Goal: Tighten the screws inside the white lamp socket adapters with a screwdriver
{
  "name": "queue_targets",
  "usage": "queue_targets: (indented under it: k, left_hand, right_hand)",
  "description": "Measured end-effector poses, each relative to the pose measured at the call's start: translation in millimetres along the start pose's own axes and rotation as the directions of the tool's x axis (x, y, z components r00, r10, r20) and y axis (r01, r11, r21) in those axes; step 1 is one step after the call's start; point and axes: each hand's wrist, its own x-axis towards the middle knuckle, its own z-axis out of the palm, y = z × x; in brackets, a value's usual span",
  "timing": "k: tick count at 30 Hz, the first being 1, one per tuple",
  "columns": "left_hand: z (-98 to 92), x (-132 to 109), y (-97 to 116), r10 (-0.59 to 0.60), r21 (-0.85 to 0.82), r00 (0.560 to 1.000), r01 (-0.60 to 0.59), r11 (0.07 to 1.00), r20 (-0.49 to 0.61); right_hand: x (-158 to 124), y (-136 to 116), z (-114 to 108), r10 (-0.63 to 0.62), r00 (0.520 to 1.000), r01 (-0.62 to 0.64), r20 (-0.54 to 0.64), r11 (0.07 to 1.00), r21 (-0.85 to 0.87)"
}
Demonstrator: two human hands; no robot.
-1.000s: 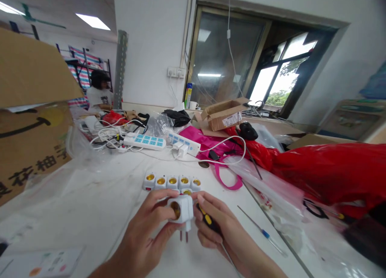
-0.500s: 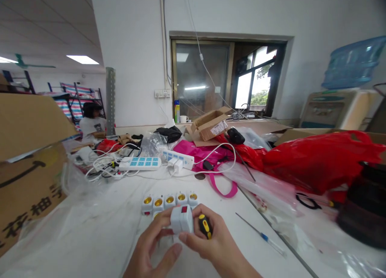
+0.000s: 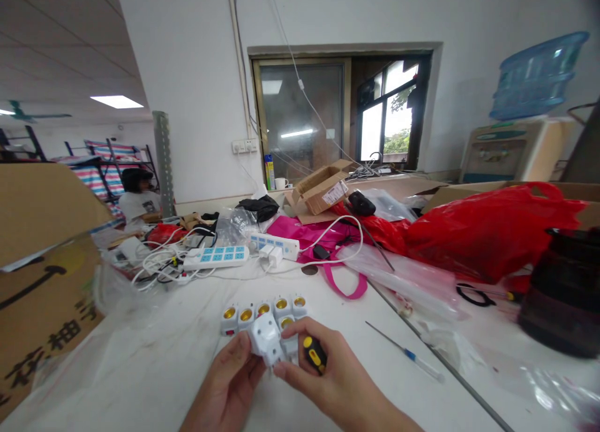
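Note:
Over the table, my left hand (image 3: 228, 377) is closed round a white plug-in lamp socket (image 3: 266, 337), whose side with small round holes faces me. My right hand (image 3: 330, 372) keeps a stubby yellow-and-black screwdriver (image 3: 314, 356) tucked in its curled fingers. Its thumb and forefinger also reach the right side of the lamp socket. Just behind stand several similar white lamp sockets (image 3: 246, 316) in rows, their gold threaded openings facing up. My hands and the held piece hide part of the nearer row.
A thin screwdriver with a clear and blue handle (image 3: 410, 355) lies to the right. Behind are white power strips (image 3: 215, 257), a pink bag (image 3: 349, 288), and a red plastic bag (image 3: 492, 232). A cardboard box (image 3: 47, 282) stands left; a dark jug (image 3: 562, 294) stands right. A person (image 3: 137, 194) is far left.
The lamp socket has been turned, so its holed side now faces me instead of the red switch. My left fingers have closed in beneath it. The view has shifted slightly.

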Motion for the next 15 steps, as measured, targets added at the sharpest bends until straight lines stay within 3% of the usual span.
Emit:
queue_targets:
  k: [4, 6, 10, 13, 15]
  left_hand:
    - [8.0, 2.9, 11.3, -0.025, -0.098, 0.981, 0.006, 0.995, -0.194]
    - [12.7, 4.0, 18.1, -0.028, -0.135, 0.967, -0.007, 0.991, -0.255]
    - [16.0, 4.8, 29.2, 0.009, -0.128, 0.97, -0.042, 0.991, -0.244]
    - [13.9, 5.3, 33.1, 0.039, -0.109, 0.976, -0.064, 0.992, -0.212]
    - [12.2, 6.6, 33.6, 0.053, -0.101, 0.974, -0.077, 0.992, -0.221]
  right_hand:
    - [0.7, -0.7, -0.1, -0.052, 0.997, 0.052, -0.062, 0.999, 0.009]
    - [2.5, -3.1, -2.3, -0.027, 0.997, 0.037, -0.075, 0.989, 0.141]
    - [8.8, -8.6, -11.2, 0.04, 0.996, 0.009, -0.081, 0.846, 0.533]
    - [15.2, -5.6, -19.0, 0.087, 0.983, 0.035, -0.16, 0.774, 0.632]
    - [19.2, 0.4, -23.0, 0.143, 0.979, -0.012, -0.144, 0.749, 0.663]
